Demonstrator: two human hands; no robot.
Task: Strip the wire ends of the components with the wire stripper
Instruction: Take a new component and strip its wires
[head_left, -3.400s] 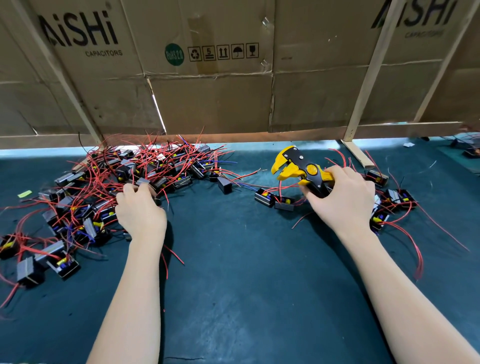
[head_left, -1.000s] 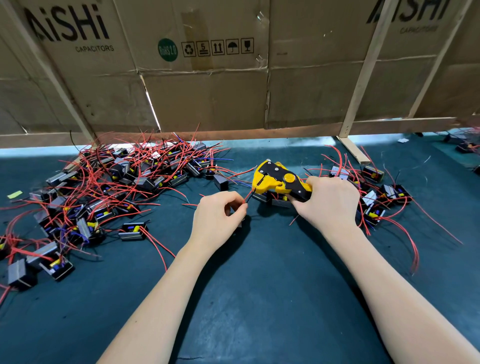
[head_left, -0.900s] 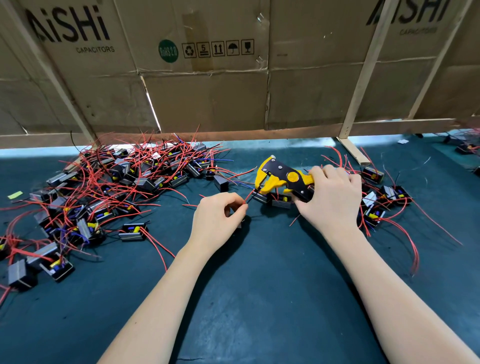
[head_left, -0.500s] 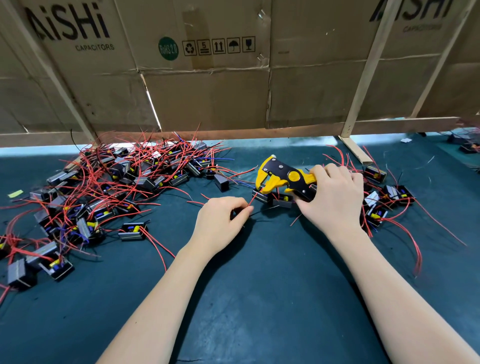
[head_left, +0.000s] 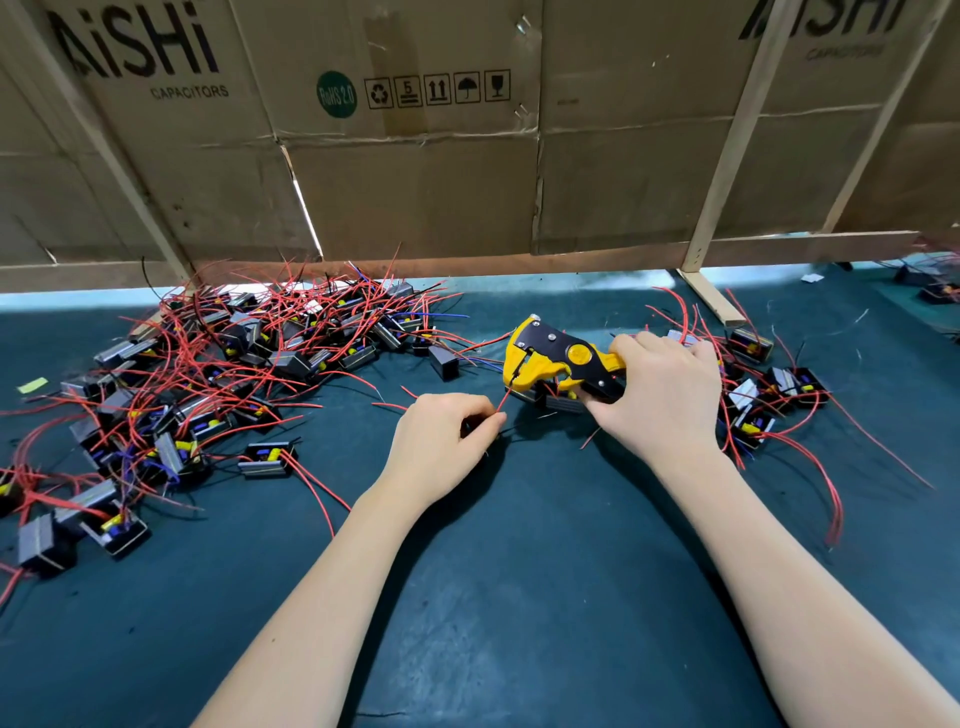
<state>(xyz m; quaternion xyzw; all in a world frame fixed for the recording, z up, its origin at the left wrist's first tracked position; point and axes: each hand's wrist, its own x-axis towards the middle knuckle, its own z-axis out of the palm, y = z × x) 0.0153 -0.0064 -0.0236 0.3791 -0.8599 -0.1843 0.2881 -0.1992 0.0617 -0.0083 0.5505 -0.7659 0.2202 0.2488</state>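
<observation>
My right hand (head_left: 662, 400) grips the handles of a yellow and black wire stripper (head_left: 556, 358), whose jaws point left. My left hand (head_left: 441, 441) pinches a thin red wire (head_left: 503, 402) between thumb and forefinger, and the wire's tip reaches up into the stripper's jaws. The component that the wire belongs to is mostly hidden under my left hand. A big heap of small black components with red wires (head_left: 208, 374) lies at the left. A smaller group of components (head_left: 763, 395) lies to the right of my right hand.
The work surface is a dark teal mat (head_left: 519, 571). A cardboard wall (head_left: 415, 156) on wooden slats (head_left: 727, 156) closes off the back. Two loose components (head_left: 550, 400) lie under the stripper. One component (head_left: 267, 460) lies apart near the heap.
My left hand came over from the heap to the middle with a wire. The stripper's jaws have come down onto the wire's tip, and the right hand has shifted slightly.
</observation>
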